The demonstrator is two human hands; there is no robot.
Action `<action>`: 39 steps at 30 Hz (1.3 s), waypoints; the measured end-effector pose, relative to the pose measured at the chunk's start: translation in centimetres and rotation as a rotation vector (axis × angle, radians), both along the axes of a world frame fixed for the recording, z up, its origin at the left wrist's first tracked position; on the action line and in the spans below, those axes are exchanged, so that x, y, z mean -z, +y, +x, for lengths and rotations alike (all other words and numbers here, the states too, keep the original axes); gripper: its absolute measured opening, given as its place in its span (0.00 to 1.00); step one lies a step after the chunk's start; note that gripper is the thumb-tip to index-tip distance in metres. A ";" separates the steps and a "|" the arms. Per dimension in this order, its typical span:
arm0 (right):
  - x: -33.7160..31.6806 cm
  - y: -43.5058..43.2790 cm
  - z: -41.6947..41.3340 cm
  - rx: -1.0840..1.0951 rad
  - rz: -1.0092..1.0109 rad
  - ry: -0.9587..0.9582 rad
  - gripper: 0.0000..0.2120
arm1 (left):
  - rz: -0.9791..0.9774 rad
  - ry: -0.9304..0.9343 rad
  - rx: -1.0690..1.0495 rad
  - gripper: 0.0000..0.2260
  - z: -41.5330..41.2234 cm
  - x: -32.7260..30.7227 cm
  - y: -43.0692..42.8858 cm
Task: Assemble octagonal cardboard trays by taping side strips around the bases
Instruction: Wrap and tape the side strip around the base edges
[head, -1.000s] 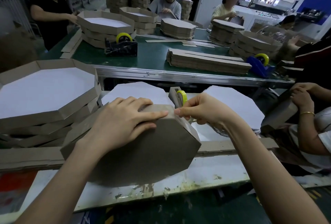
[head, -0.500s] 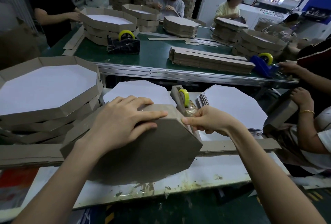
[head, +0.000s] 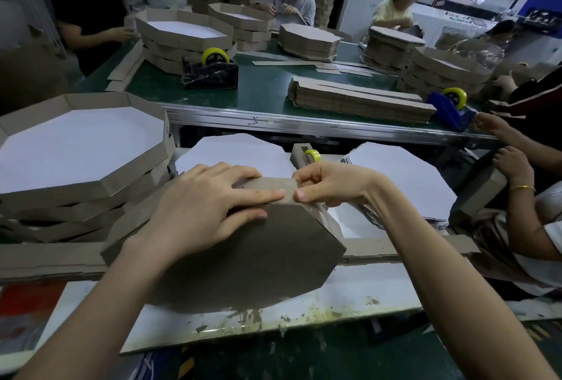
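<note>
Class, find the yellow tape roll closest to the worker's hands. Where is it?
Head view, centre: the tape roll sits just beyond the right hand pinching the tray, between a white sheet and a pile of white sheets.

Left hand [head: 206, 206] and right hand [head: 334, 188] on upturned octagonal tray [head: 258, 261], fingertips [head: 278, 195] close together

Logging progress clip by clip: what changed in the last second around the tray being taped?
The right hand dropped from beside the tape dispenser to the right side of the tray, then came back up; its fingers now pinch the tray's top edge beside the left index finger. The left hand stayed pressed flat on the tray, which kept its place.
</note>
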State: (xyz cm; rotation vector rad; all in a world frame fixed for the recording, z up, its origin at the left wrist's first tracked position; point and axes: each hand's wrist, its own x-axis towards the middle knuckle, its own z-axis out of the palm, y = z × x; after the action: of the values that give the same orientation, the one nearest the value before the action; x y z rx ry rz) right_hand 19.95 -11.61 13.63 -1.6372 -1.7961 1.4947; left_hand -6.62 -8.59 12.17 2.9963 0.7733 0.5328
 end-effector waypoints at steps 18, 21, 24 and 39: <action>1.1 -0.3 3.0 -0.138 -0.112 0.209 0.20 | -0.115 -0.101 -0.151 0.35 -3.2 1.6 1.8; 1.4 -0.3 2.2 -0.099 -0.089 0.181 0.11 | -0.339 -0.252 -0.159 0.39 -5.0 2.5 2.4; 1.8 -0.2 1.4 -0.037 -0.036 0.128 0.08 | -0.464 -0.461 -0.233 0.42 -5.2 3.5 2.3; -2.4 -1.7 -1.7 0.135 0.479 -0.049 0.15 | -0.111 -0.069 -0.333 0.38 -2.9 -1.1 -0.5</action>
State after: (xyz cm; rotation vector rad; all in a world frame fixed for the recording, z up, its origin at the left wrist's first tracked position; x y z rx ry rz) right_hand 18.25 -13.34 16.02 -1.5196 -1.8434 0.8826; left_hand -9.51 -9.13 13.25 2.7452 1.2599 0.5726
